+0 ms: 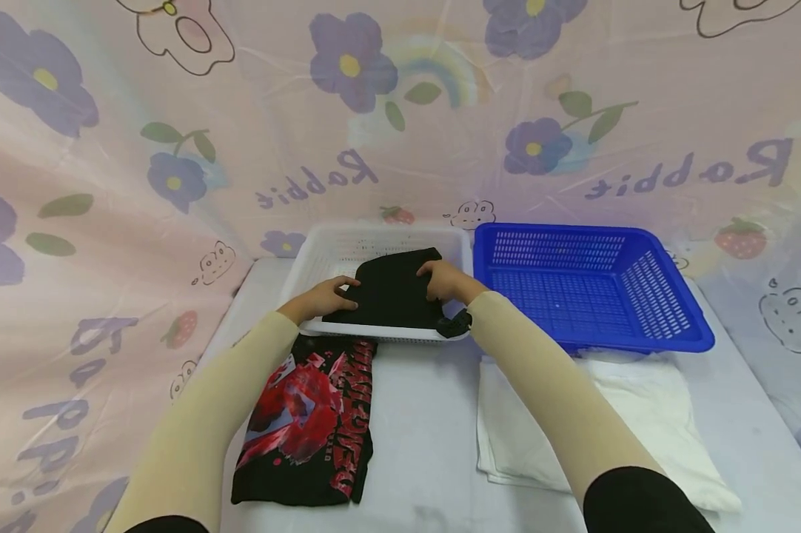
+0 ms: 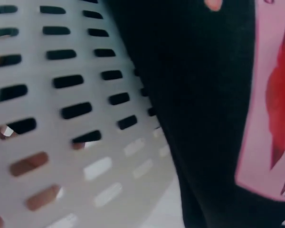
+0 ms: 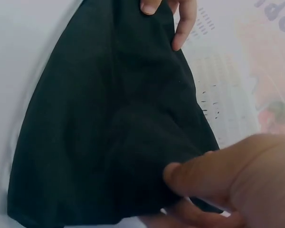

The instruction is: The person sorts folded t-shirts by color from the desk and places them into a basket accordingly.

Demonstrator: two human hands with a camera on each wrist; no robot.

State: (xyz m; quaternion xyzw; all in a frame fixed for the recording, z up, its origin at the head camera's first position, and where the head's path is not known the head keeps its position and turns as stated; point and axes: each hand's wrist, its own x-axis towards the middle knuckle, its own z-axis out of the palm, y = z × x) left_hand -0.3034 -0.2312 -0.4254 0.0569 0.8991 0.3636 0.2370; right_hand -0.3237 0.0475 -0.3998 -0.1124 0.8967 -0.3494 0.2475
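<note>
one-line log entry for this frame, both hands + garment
left hand: holds black garment | right hand: holds same | garment: in white basket | blue basket: beside

A pink printed sheet (image 1: 400, 148) hangs as a backdrop behind and along both sides of the table (image 1: 427, 459), showing purple flowers, strawberries, rainbows and the word "Rabbit". The table's surface is pale grey-white under soft, even light.

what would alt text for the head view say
Two hands, left hand and right hand, hold a folded black garment in a white basket; an empty blue basket sits beside it.
</note>
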